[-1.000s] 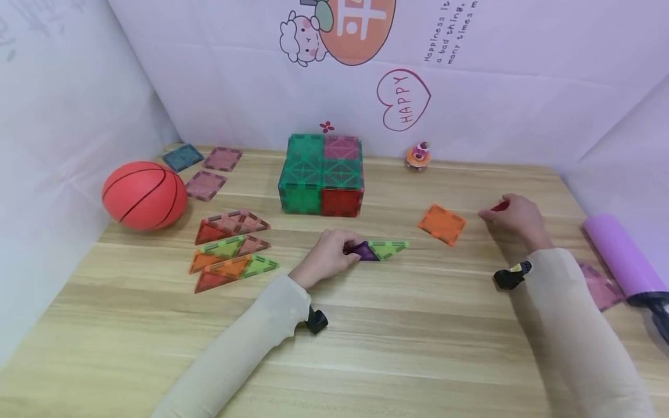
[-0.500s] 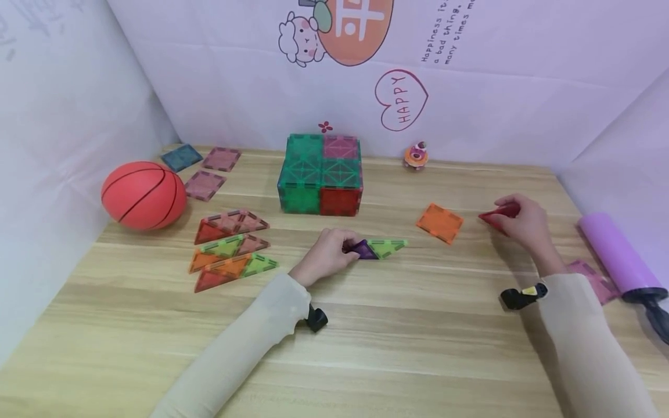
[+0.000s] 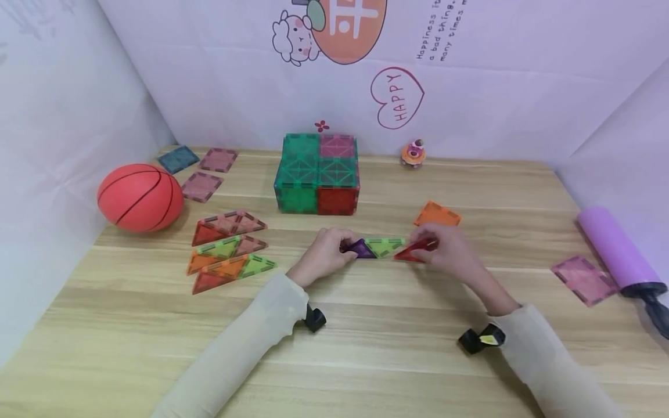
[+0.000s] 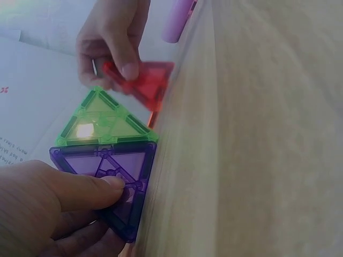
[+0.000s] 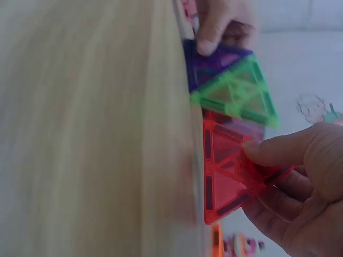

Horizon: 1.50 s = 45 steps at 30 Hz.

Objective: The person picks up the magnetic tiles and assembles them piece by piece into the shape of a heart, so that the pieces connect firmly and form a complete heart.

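Our left hand (image 3: 325, 255) pinches a purple translucent plastic triangular tile (image 4: 133, 165), thumb across its face, and holds it upright on the table (image 3: 366, 360). Edge to edge with it stands a light-green translucent triangular tile (image 4: 101, 120), to the right of that hand. Our right hand (image 3: 450, 251) grips a red translucent triangular tile (image 5: 228, 166) between thumb and fingers, just beside the green one; we cannot tell whether it touches the table. Behind the right hand lies a partly hidden orange square tile (image 3: 436, 215). Beyond our left hand we see a green, red and pink tile box (image 3: 319, 174); farther left, a red basketball (image 3: 140, 198).
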Motion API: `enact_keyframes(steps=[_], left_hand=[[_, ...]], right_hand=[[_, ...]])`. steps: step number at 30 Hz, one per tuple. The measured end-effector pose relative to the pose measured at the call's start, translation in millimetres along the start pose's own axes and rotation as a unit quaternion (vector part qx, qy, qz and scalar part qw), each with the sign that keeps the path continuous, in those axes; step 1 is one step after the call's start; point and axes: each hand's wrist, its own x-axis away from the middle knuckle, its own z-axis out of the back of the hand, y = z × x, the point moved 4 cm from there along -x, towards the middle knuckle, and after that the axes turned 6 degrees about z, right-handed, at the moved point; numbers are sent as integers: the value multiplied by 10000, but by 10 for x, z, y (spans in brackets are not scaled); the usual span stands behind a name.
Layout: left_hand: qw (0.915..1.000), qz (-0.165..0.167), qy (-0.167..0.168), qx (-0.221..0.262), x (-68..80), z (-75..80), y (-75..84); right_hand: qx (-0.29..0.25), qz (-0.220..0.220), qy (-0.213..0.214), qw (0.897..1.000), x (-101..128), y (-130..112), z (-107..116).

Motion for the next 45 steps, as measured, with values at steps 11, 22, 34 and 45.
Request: enact_keyframes(steps=[11,22,34,45], left_hand=[[10000,-28,11,-24,1,-15,10],[9996,17,-70,-281,-71,10,40],[9998,-44,-66,-177,-101,-27,59],[9997,-75,-16,-211,-104,-38,55]], right_hand=[[-40,218,123,9997,-118,-150,-234],[164,297,186,9992,-152,-149,-200],[-420,-97,-695,9967,-142,129,120],[704,-1283,-1607,9761,-212,708,236]])
